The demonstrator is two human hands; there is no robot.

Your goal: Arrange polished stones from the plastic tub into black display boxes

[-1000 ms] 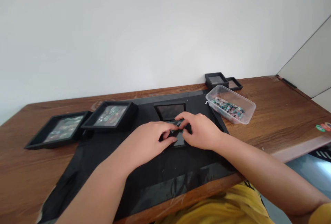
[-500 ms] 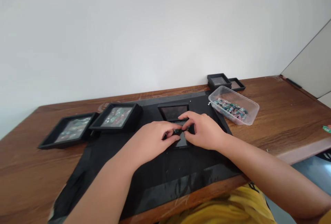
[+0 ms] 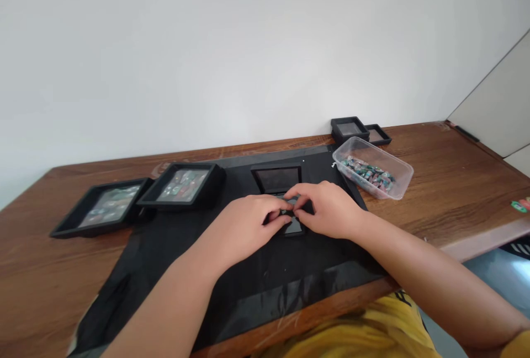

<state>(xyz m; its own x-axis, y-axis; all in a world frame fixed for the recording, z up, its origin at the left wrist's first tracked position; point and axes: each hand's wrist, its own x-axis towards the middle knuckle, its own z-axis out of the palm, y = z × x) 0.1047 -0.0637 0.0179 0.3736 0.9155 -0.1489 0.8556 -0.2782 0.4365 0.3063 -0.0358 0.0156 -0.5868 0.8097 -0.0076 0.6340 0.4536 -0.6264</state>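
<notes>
My left hand (image 3: 257, 215) and my right hand (image 3: 325, 209) meet over a black box with a clear window (image 3: 294, 226) on the black mat (image 3: 248, 270). The fingertips of both hands are pinched together above the window, almost touching. Something small, maybe a wrapped piece, seems to be between them, but it is too small and covered to name. Right behind the hands lies an open black frame (image 3: 276, 179) with a dark panel. My fingers hide much of the nearer box.
At left, two black window boxes filled with shiny pieces overlap: a nearer one (image 3: 99, 208) and another (image 3: 182, 186). A clear plastic tub (image 3: 397, 173) of small colourful wrapped pieces (image 3: 368, 173) stands at right. Small black boxes (image 3: 350, 128) sit by the wall (image 3: 248, 43).
My fingertips have come slightly closer together over the box, the right index finger shifting a little left. The camera view has shifted slightly; the other items stay in place.
</notes>
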